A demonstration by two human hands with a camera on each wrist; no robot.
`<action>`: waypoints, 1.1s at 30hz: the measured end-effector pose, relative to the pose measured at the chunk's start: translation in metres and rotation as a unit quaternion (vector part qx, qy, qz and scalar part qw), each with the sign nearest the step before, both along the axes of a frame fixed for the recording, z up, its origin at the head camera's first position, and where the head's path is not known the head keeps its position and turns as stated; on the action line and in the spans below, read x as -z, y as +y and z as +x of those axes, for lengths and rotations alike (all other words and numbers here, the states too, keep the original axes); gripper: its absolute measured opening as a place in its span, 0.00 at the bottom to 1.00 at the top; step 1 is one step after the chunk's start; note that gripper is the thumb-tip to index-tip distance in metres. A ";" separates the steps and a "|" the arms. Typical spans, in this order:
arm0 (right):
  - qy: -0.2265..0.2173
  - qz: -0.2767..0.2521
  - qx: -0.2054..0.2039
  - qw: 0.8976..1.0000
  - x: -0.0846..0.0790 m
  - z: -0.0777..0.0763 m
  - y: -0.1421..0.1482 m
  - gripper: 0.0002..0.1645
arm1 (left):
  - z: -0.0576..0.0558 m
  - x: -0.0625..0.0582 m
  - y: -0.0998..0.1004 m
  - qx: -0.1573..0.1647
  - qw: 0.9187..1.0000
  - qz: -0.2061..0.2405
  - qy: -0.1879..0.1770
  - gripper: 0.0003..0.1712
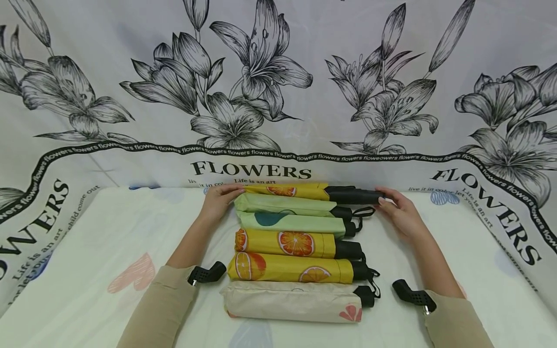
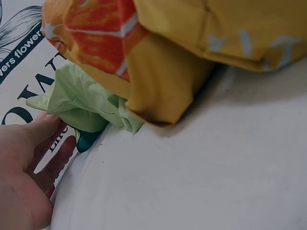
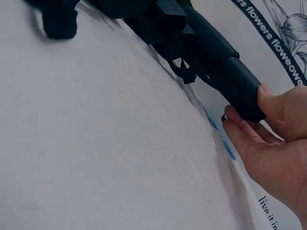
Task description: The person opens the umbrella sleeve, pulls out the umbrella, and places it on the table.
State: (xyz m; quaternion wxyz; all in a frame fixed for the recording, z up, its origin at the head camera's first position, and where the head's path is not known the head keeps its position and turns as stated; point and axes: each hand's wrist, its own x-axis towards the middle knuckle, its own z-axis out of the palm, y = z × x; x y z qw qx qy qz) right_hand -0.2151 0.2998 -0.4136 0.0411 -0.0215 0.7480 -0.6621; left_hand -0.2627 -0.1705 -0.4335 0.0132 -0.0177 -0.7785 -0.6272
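Observation:
Several folded umbrellas lie side by side, handles to the right. My left hand [image 1: 219,202] is at the left end of the farthest one, a yellow umbrella [image 1: 304,191] with orange slices, its thumb and forefinger pinching that end. Its black handle [image 3: 240,86] is between the thumb and fingers of my right hand [image 3: 273,139]. Close in front lie two light green umbrellas [image 1: 287,205], one with a dark teal patch. In the left wrist view, crumpled green fabric [image 2: 81,98] overlaps my left fingertips and hides what they grip.
Nearer lie two more yellow umbrellas [image 1: 261,241] with orange prints, then a cream umbrella [image 1: 291,302] at the front. Black wrist straps loop from some handles. A white cloth [image 1: 87,270] with printed hearts covers the table; a flower-printed curtain [image 1: 322,121] rises directly behind the row.

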 end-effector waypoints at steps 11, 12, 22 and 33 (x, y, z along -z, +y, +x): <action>-0.012 0.014 0.013 1.000 -0.002 0.001 0.006 0.32 | 0.001 0.000 0.000 0.006 1.000 -0.004 0.009 0.17; -0.011 0.012 0.015 1.000 -0.002 0.001 0.007 0.32 | 0.002 0.000 0.000 0.006 1.000 -0.005 0.009 0.17; -0.021 -0.073 0.023 0.997 0.001 0.006 0.038 0.27 | 0.001 -0.001 0.000 0.012 1.000 -0.001 0.012 0.16; -0.018 -0.086 0.023 0.996 0.001 0.010 0.051 0.30 | 0.000 0.000 0.002 0.007 1.000 0.013 0.011 0.16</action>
